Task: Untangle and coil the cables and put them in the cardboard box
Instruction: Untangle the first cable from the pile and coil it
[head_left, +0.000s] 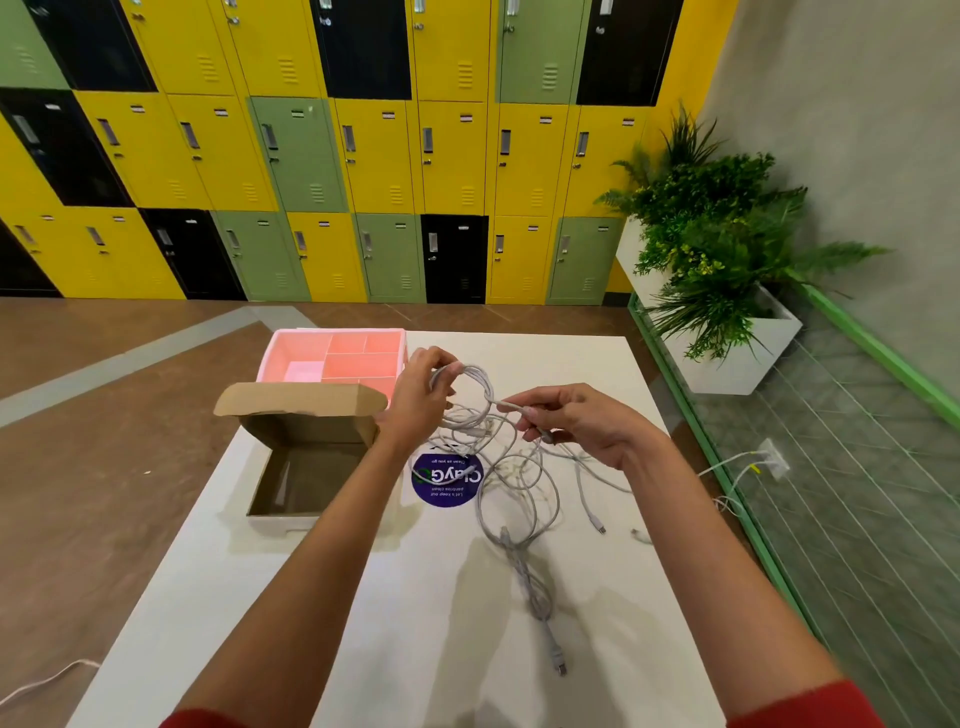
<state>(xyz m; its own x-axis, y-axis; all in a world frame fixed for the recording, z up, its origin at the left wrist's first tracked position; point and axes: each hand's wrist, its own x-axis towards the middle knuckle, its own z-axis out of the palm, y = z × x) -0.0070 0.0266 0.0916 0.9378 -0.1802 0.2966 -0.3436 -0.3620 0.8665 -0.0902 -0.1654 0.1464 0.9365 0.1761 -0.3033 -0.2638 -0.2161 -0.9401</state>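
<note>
Head cam: left hand (415, 397) is gripping a small white coil (475, 395) w/ fingers curled round its top, holding it up over the table (415, 623), just right of the pink tray (291, 358). Right hand (571, 423) is pinching a strand coming off that coil btw thumb & fingertips, other fingers bent; a short grey bit is hanging below the pinch. Remaining cables (519, 493) are lying in a loose tangle on the table under & in front of both hands, partly covering a round purple sticker (447, 480). One grey cable (535, 587) is trailing toward the person, plug at its near end. Cardboard box (311, 478) is sitting open near the table's left edge, just in front of the tray, lid flap standing up at the back. Red sleeves (810, 701) are showing at both forearms. Bkgd: yellow, green & black lockers (363, 156), planter (727, 249) at right.
</note>
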